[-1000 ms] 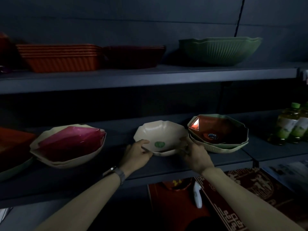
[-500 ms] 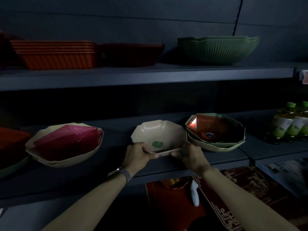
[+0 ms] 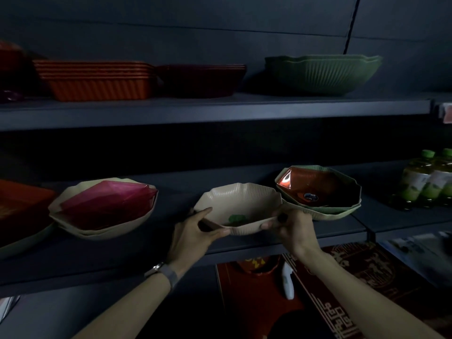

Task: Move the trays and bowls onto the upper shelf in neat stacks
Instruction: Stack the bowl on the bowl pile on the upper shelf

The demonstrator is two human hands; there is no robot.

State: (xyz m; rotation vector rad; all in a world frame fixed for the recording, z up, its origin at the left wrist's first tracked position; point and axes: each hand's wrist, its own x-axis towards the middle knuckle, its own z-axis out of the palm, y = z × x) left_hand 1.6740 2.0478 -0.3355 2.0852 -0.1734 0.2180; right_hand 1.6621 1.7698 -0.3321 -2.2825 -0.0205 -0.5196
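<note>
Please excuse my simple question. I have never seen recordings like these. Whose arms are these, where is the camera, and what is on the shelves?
No machine here: these are a person's bare arms, filmed by a wide-angle camera worn on the head, looking forward and down. The left hand and the right hand both grip one ribbed beige bowl by its sides, at the lower shelf. That shelf also holds another beige bowl with a pink tray inside, at left, a green bowl with a red tray inside, at right, and bottles farther right. The upper shelf carries orange trays, dark red trays and a large green bowl.
</note>
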